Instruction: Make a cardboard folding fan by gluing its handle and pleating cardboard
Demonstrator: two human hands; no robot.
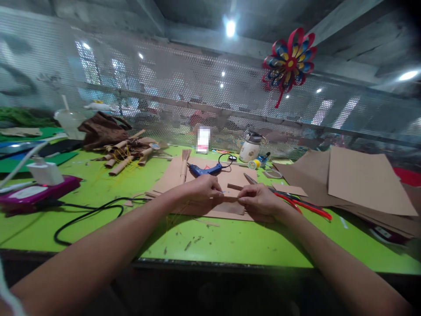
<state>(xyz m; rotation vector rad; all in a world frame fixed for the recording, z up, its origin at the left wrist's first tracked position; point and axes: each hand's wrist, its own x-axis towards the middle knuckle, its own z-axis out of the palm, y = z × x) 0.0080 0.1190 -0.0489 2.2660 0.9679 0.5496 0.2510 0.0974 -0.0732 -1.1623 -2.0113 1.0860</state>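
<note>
A piece of brown paper point(232, 207) lies at the front of the brown board point(230, 173), its upper edge running between my hands. My left hand point(208, 187) is closed at the left end of that edge, fingertips pinched on it. At the other end my right hand point(258, 197) pinches the paper between thumb and fingers. Just above that grip a narrow dark brown strip point(234, 187) shows. Behind my hands rests a blue hot glue gun point(207, 170). A rolled paper piece with a fringed top point(183, 166) lies left of it.
Red-handled scissors point(305, 205) lie right of my right hand, near stacked brown paper sheets point(368, 180). Several paper rolls point(121, 164) with yellow string are piled at left. A purple power strip point(39, 193) with a black cable point(88, 206) sits farther left. A white jar point(250, 148) stands behind.
</note>
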